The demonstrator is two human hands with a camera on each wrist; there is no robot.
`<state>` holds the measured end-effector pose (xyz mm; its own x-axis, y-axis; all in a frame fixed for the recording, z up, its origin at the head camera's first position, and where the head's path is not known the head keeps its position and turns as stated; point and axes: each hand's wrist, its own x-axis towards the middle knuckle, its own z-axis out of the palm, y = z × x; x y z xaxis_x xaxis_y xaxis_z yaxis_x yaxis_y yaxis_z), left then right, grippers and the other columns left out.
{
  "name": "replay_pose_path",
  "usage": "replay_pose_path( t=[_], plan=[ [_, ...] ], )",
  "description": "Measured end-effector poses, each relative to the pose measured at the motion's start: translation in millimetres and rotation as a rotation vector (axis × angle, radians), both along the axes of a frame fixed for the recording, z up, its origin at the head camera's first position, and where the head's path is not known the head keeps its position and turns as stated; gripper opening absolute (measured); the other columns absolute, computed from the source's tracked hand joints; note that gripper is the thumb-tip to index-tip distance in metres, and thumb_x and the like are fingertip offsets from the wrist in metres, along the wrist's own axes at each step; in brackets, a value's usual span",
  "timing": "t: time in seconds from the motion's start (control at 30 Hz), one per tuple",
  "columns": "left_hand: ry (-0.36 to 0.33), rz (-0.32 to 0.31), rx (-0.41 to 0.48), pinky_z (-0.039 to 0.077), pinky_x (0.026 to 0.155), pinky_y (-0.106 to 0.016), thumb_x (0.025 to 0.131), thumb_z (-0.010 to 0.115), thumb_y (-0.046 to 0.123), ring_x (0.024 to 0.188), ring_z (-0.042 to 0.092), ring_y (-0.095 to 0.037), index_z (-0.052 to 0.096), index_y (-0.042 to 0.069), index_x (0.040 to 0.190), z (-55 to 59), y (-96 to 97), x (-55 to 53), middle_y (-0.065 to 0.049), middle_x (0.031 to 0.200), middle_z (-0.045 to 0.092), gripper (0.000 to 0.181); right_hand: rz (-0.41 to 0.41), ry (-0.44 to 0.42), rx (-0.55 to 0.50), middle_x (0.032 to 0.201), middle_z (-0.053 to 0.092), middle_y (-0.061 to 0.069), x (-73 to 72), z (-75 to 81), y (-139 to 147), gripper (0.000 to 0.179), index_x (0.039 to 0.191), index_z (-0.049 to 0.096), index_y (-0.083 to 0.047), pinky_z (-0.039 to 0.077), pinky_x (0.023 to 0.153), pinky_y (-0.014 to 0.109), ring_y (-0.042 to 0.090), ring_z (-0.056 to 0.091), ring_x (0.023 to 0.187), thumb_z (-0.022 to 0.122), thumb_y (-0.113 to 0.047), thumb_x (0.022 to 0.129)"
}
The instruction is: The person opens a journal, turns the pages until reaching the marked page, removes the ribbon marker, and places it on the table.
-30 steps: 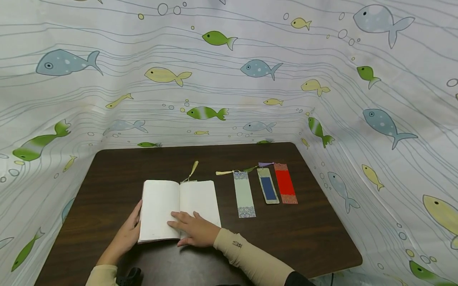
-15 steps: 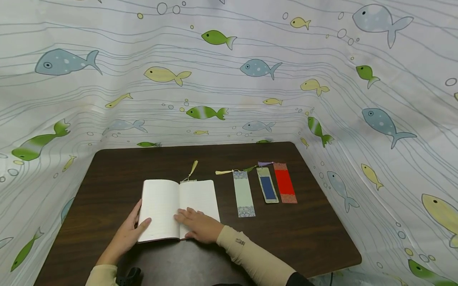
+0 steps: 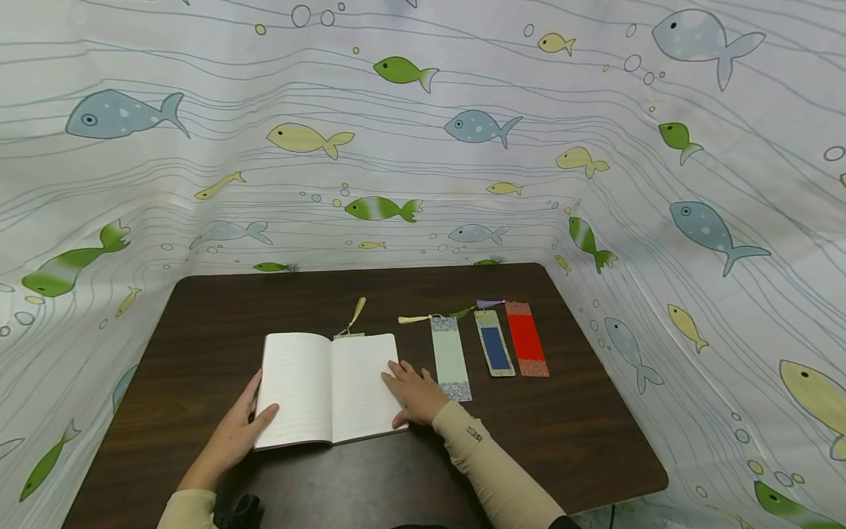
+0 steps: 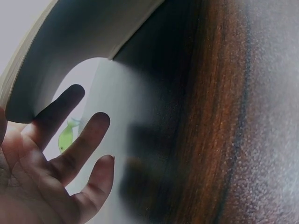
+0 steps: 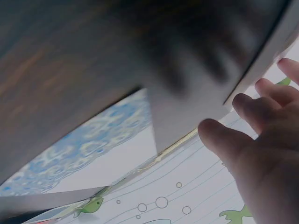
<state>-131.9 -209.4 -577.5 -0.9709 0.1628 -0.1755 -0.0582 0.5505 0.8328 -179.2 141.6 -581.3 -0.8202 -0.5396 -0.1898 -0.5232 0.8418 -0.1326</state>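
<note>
An open notebook (image 3: 297, 389) with blank lined pages lies on the dark wooden table. My left hand (image 3: 231, 430) grips its left edge, thumb on the page. In the left wrist view, several fingers (image 4: 93, 133) of that hand extend below the lifted dark cover (image 4: 70, 42). My right hand (image 3: 416, 393) rests with spread fingers at the right page's outer edge. A bookmark (image 3: 349, 336) with a yellow tassel pokes out from the notebook's top. Close to the right hand lies a pale bookmark (image 3: 451, 360) with blue patterned ends, its lower end near the wrist.
Farther right lie a beige-and-blue bookmark (image 3: 494, 344) with a green tassel and a red bookmark (image 3: 527, 339) with a purple one. A fish-print curtain (image 3: 423, 147) surrounds the table (image 3: 568, 433). A black object (image 3: 241, 510) sits by the left forearm.
My right hand has slid rightward from the notebook's centre fold to the right page's outer edge. The left thumb has come onto the left page. The bookmarks have stayed put.
</note>
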Motion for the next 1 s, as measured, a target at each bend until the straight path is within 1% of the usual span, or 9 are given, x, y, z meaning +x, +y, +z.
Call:
replay_pose_path(
  t=[0.17, 0.33, 0.4, 0.47, 0.57, 0.67, 0.8, 0.9, 1.0],
  plan=[
    [-0.004, 0.009, -0.009, 0.047, 0.087, -0.047, 0.106, 0.052, 0.042, 0.103, 0.063, -0.028, -0.005, 0.011, 0.164, -1.7, 0.4, -0.3, -0.04, 0.141, 0.047, 0.087, -0.005, 0.029, -0.016, 0.165, 0.031, 0.008, -1.3, 1.1, 3.6, 0.096, 0.157, 0.041, -0.017, 0.032, 0.112, 0.062, 0.032, 0.028, 0.151, 0.08, -0.05, 0.075],
    [0.021, -0.001, -0.009, 0.045, 0.091, -0.053, 0.107, 0.052, 0.039, 0.114, 0.059, -0.035, -0.005, 0.007, 0.163, -2.6, 0.6, 0.1, -0.042, 0.143, 0.044, 0.087, -0.004, 0.168, -0.007, 0.16, 0.04, 0.008, -2.1, -4.0, 1.3, 0.084, 0.15, 0.052, -0.021, 0.035, 0.109, 0.063, 0.033, 0.037, 0.147, 0.078, -0.053, 0.076],
    [0.027, 0.0, -0.006, 0.045, 0.091, -0.053, 0.107, 0.053, 0.038, 0.113, 0.059, -0.035, -0.004, 0.006, 0.163, -3.1, 0.5, 0.5, -0.041, 0.142, 0.045, 0.086, -0.023, 0.225, -0.02, 0.159, 0.041, 0.01, -3.4, -6.6, -0.2, 0.082, 0.149, 0.054, -0.02, 0.037, 0.108, 0.063, 0.033, 0.04, 0.145, 0.079, -0.053, 0.077],
    [0.023, 0.0, -0.012, 0.044, 0.091, -0.053, 0.107, 0.053, 0.038, 0.114, 0.058, -0.035, -0.004, 0.006, 0.163, -3.6, 0.1, 0.7, -0.041, 0.143, 0.045, 0.086, -0.051, 0.264, -0.034, 0.16, 0.039, 0.012, -5.2, -8.9, -2.2, 0.087, 0.151, 0.05, -0.017, 0.038, 0.107, 0.063, 0.034, 0.04, 0.145, 0.079, -0.054, 0.077],
    [0.015, 0.001, -0.019, 0.045, 0.09, -0.052, 0.107, 0.052, 0.039, 0.111, 0.059, -0.033, -0.005, 0.007, 0.163, -4.0, -0.3, 0.3, -0.041, 0.143, 0.046, 0.086, -0.097, 0.283, -0.051, 0.163, 0.034, 0.013, -8.1, -11.5, -5.3, 0.101, 0.158, 0.035, -0.011, 0.036, 0.108, 0.064, 0.034, 0.036, 0.147, 0.079, -0.056, 0.08],
    [0.006, 0.002, -0.021, 0.045, 0.09, -0.051, 0.107, 0.051, 0.04, 0.113, 0.059, -0.034, -0.006, 0.007, 0.163, -3.5, -0.3, 0.4, -0.041, 0.144, 0.044, 0.086, -0.117, 0.273, -0.098, 0.165, 0.03, 0.014, -9.5, -11.3, -8.9, 0.107, 0.161, 0.023, -0.005, 0.033, 0.11, 0.065, 0.033, 0.032, 0.149, 0.076, -0.056, 0.083],
    [-0.008, 0.006, -0.02, 0.045, 0.091, -0.051, 0.107, 0.051, 0.041, 0.113, 0.058, -0.034, -0.006, 0.008, 0.163, -1.6, 0.2, 0.9, -0.04, 0.143, 0.045, 0.087, -0.091, 0.231, -0.25, 0.164, 0.03, 0.015, -10.7, -7.6, -16.7, 0.099, 0.16, 0.02, -0.001, 0.03, 0.111, 0.066, 0.031, 0.031, 0.15, 0.071, -0.05, 0.091],
    [-0.018, 0.008, -0.019, 0.045, 0.09, -0.05, 0.107, 0.051, 0.042, 0.109, 0.06, -0.031, -0.007, 0.008, 0.163, -0.9, 1.2, 0.7, -0.04, 0.143, 0.045, 0.087, -0.046, 0.137, -0.411, 0.163, 0.032, 0.013, -11.5, -3.9, -25.3, 0.09, 0.16, 0.019, -0.001, 0.028, 0.114, 0.063, 0.026, 0.032, 0.15, 0.067, -0.044, 0.097],
    [-0.014, 0.009, -0.017, 0.045, 0.091, -0.052, 0.107, 0.051, 0.041, 0.11, 0.059, -0.032, -0.007, 0.009, 0.163, -0.7, 2.0, 1.3, -0.041, 0.143, 0.045, 0.087, 0.03, -0.005, -0.55, 0.163, 0.034, 0.01, -9.3, 0.7, -35.2, 0.085, 0.161, 0.017, -0.001, 0.029, 0.118, 0.049, 0.022, 0.034, 0.149, 0.061, -0.041, 0.101]
  ],
)
